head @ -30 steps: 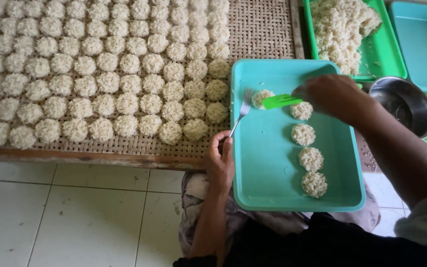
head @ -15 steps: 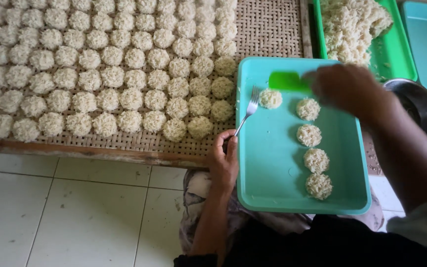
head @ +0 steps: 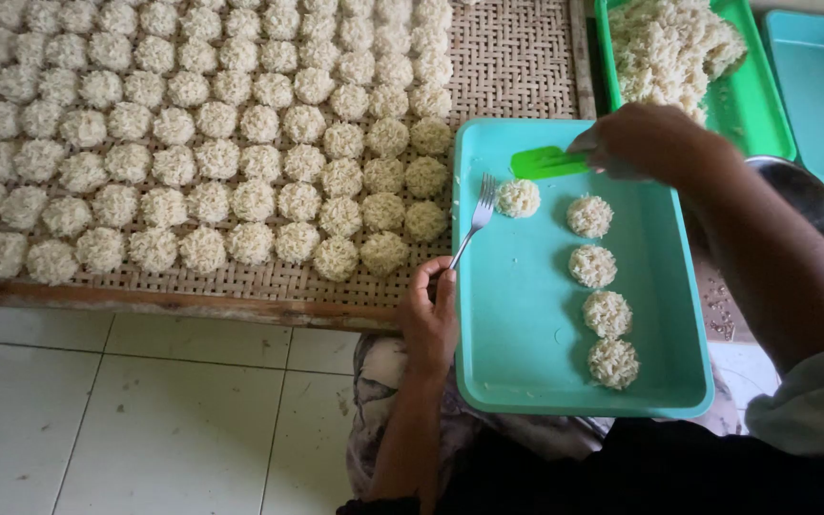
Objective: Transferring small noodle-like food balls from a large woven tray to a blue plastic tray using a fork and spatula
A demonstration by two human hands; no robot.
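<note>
White floor tiles (head: 97, 410) below; woven drying mat (head: 517, 67) above, packed with rows of noodle rounds (head: 202, 143).

Teal tray (head: 526, 353) on your lap: five pale rounds, four in a column, so each stays apart from its neighbours.

Your left hand (head: 428, 315): closed on a fork (head: 474, 221), tines beside the newest round (head: 518, 197).

Your right hand (head: 646, 143): gripping a green spatula (head: 545, 162), blade just above that round.

Green tray (head: 765, 114) of loose noodles: near your right hand.

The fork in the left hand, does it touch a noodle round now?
No, the fork in the left hand lies just beside the nearest noodle round.
</note>
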